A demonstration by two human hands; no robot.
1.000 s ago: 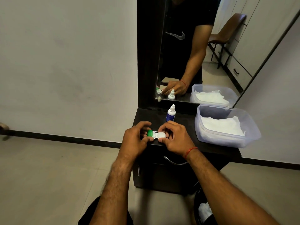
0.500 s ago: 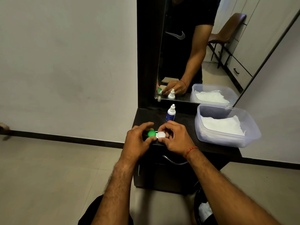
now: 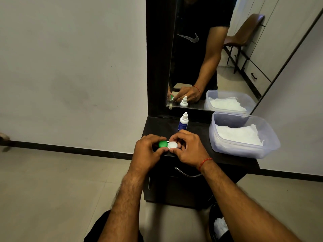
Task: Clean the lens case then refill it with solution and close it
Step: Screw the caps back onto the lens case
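The lens case (image 3: 168, 144) is small, with a green cap (image 3: 162, 144) on its left well and a white cap (image 3: 173, 145) on its right. I hold it above the front edge of the dark cabinet top (image 3: 197, 135). My left hand (image 3: 148, 152) pinches the green cap between thumb and fingers. My right hand (image 3: 189, 147) grips the white-capped end. A small solution bottle (image 3: 183, 121) with a white nozzle and blue label stands upright just behind my hands.
A clear plastic tub (image 3: 244, 149) holding white tissue sits on the right of the cabinet top. A mirror (image 3: 201, 58) rises behind the bottle and reflects my arm and the tub. A bin with white paper (image 3: 219, 226) stands on the floor at lower right.
My left fingers have closed over the green cap, which now sits flat on the case's left well. The case has stayed in about the same place.
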